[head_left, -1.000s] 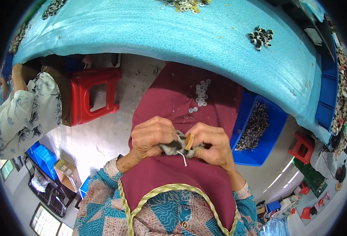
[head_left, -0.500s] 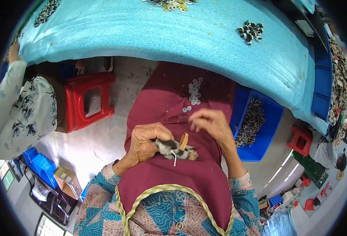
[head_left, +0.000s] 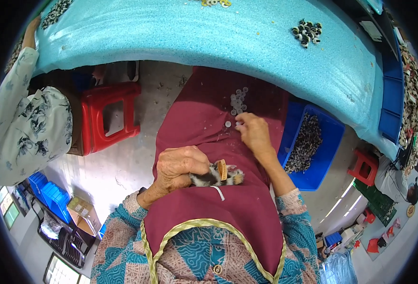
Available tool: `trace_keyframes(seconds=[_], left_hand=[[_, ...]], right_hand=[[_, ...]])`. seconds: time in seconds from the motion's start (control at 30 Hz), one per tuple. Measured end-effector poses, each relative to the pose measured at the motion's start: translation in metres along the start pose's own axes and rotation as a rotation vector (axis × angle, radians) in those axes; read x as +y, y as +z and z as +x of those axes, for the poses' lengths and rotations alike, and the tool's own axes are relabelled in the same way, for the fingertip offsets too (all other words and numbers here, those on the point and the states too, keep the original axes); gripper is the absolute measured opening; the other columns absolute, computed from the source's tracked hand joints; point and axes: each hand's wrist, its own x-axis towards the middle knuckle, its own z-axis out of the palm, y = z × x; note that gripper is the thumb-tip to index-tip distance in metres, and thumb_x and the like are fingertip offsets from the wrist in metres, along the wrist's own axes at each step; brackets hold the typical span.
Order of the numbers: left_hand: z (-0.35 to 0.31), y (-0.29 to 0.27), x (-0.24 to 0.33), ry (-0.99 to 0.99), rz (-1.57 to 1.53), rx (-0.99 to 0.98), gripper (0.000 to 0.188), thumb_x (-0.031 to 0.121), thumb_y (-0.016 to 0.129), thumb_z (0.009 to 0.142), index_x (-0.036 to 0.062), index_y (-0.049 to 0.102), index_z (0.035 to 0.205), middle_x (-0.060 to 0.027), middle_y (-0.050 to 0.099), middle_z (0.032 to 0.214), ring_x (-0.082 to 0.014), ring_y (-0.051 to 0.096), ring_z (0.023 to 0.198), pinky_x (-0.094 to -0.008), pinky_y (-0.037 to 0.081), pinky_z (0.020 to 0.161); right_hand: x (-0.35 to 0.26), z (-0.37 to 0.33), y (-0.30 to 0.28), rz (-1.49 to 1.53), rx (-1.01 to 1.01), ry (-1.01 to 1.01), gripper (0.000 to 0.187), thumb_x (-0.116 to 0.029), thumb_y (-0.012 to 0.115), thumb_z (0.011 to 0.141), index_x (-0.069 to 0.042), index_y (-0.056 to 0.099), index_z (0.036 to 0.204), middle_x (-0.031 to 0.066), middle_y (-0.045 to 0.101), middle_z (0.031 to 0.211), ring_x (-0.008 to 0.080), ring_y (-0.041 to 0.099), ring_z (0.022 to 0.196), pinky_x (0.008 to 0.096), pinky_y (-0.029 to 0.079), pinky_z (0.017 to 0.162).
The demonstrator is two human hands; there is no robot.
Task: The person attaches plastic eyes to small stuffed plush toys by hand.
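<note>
My left hand [head_left: 183,169] is closed around one end of a small furry plush toy [head_left: 204,179], black, white and tan. A tan strip-like tag [head_left: 222,169] stands up from its fur, and a white cord [head_left: 218,192] hangs from it. My palm hides the rest of the toy. Farther up my lap, my right hand [head_left: 255,132] pinches a small white disc [head_left: 238,124] at its fingertips. Beside it, a single white washer [head_left: 228,124] lies on the maroon apron [head_left: 190,111]. Several more white washers [head_left: 238,100] are clustered just beyond.
A blue-covered table [head_left: 180,38] spans the front, bearing black-and-white parts [head_left: 307,32] and yellow rings [head_left: 213,3]. Right of my lap stands a blue bin [head_left: 320,173] of small dark-and-white pieces. A red stool [head_left: 88,120] and another person's sleeve [head_left: 14,90] are at left.
My right hand has moved up to the washers, and one of the two separate washers is now at its fingertips. The plush toy has shifted slightly in my left hand.
</note>
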Motion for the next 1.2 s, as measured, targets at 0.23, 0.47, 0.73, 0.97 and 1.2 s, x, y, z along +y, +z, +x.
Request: trace_keyframes(seconds=[0.23, 0.47, 0.73, 0.97, 1.2], left_hand=[[0.013, 0.0, 0.01, 0.158, 0.158, -0.074, 0.019, 0.012, 0.066, 0.061, -0.0004, 0.063, 0.075, -0.0081, 0.057, 0.071, -0.0226, 0.06, 0.064, -0.0315, 0.049, 0.055], [0.011, 0.003, 0.011, 0.202, 0.303, -0.026, 0.016, 0.007, 0.068, 0.057, 0.0025, 0.062, 0.072, -0.0059, 0.056, 0.069, -0.0193, 0.06, 0.06, -0.0287, 0.05, 0.05], [0.008, 0.007, 0.011, 0.189, 0.363, 0.013, 0.02, 0.008, 0.069, 0.055, 0.0032, 0.061, 0.072, -0.005, 0.055, 0.067, -0.0178, 0.058, 0.057, -0.0282, 0.046, 0.047], [0.009, 0.005, 0.007, 0.102, 0.343, 0.077, 0.02, 0.007, 0.069, 0.054, 0.0039, 0.061, 0.072, -0.005, 0.055, 0.067, -0.0166, 0.058, 0.057, -0.0271, 0.045, 0.047], [0.01, 0.008, 0.014, 0.007, 0.341, 0.119, 0.017, 0.003, 0.069, 0.054, 0.004, 0.059, 0.069, -0.0056, 0.057, 0.067, -0.0178, 0.059, 0.058, -0.0272, 0.046, 0.049]], right_hand=[[-0.096, -0.03, -0.061, 1.174, -0.358, 0.228, 0.012, 0.001, 0.064, 0.079, 0.001, 0.064, 0.091, 0.0037, 0.065, 0.08, 0.0057, 0.058, 0.067, 0.019, 0.048, 0.056], [-0.096, -0.046, -0.057, 1.143, -0.447, 0.267, 0.014, -0.001, 0.061, 0.081, 0.002, 0.063, 0.095, 0.0041, 0.064, 0.077, 0.0033, 0.056, 0.059, 0.0152, 0.041, 0.043], [-0.099, -0.053, -0.059, 1.117, -0.353, 0.212, 0.015, 0.001, 0.063, 0.08, 0.004, 0.064, 0.095, 0.0076, 0.066, 0.085, 0.009, 0.061, 0.075, 0.0197, 0.051, 0.067], [-0.089, -0.045, -0.045, 1.164, -0.293, 0.093, 0.015, 0.002, 0.063, 0.079, 0.005, 0.064, 0.094, 0.009, 0.065, 0.09, 0.0115, 0.061, 0.082, 0.022, 0.051, 0.074], [-0.09, -0.053, -0.041, 1.146, -0.273, 0.081, 0.013, 0.003, 0.063, 0.077, 0.004, 0.063, 0.089, 0.0095, 0.064, 0.089, 0.0131, 0.06, 0.081, 0.0248, 0.05, 0.073]])
